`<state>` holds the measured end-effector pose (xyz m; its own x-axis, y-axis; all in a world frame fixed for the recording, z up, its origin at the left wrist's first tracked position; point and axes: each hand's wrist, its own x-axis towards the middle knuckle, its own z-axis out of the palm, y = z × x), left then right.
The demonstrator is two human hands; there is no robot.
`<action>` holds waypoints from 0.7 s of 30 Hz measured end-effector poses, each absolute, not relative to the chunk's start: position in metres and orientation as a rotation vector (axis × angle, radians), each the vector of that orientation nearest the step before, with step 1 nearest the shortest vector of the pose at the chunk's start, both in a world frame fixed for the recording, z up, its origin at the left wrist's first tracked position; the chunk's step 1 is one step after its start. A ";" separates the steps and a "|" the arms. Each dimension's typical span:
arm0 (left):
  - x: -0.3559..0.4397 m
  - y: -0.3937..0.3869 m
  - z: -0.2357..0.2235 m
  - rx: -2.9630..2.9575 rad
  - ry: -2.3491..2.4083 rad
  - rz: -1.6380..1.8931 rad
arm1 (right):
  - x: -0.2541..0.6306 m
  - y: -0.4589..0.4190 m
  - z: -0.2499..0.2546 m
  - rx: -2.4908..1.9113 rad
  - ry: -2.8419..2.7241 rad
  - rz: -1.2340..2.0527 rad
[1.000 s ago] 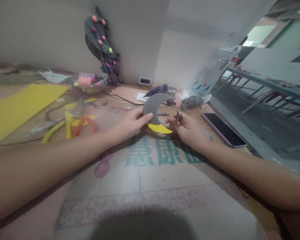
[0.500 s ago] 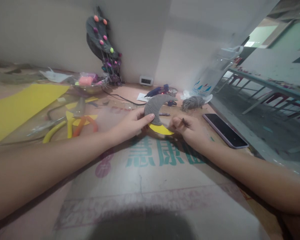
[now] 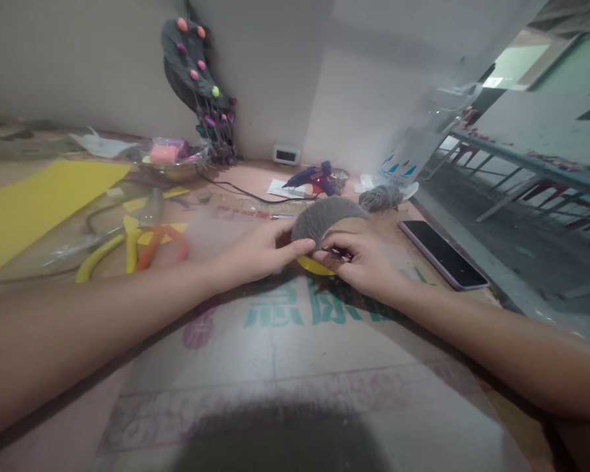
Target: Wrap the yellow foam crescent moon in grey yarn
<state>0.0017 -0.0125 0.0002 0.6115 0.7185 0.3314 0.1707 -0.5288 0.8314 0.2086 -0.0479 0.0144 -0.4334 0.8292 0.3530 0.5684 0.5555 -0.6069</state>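
Note:
A crescent moon shape (image 3: 319, 215) is wound with grey yarn over most of its length, with a bare yellow part (image 3: 314, 265) showing at its lower end. My left hand (image 3: 268, 250) grips it from the left, thumb on the front. Close against its inner edge, my right hand (image 3: 366, 265) is closed in a pinch. A small dark bit shows between the right fingers, too hidden to name. Behind the hands lies a ball of grey yarn (image 3: 381, 198).
A phone (image 3: 443, 254) lies at the right, near the table edge. Pliers (image 3: 152, 210) and yellow card (image 3: 49, 203) are at the left. At the back are a blue glue gun (image 3: 311, 178), a small digital clock (image 3: 286, 155), a water bottle (image 3: 403, 157) and a decorated grey crescent (image 3: 187, 62).
My right hand has moved left to the crescent, near my left thumb. The crescent has tilted and shifted slightly right and down. The view has shifted a little.

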 end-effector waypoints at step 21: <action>0.000 -0.014 0.005 1.702 0.766 0.778 | 0.233 -0.046 0.016 -0.985 -2.207 0.268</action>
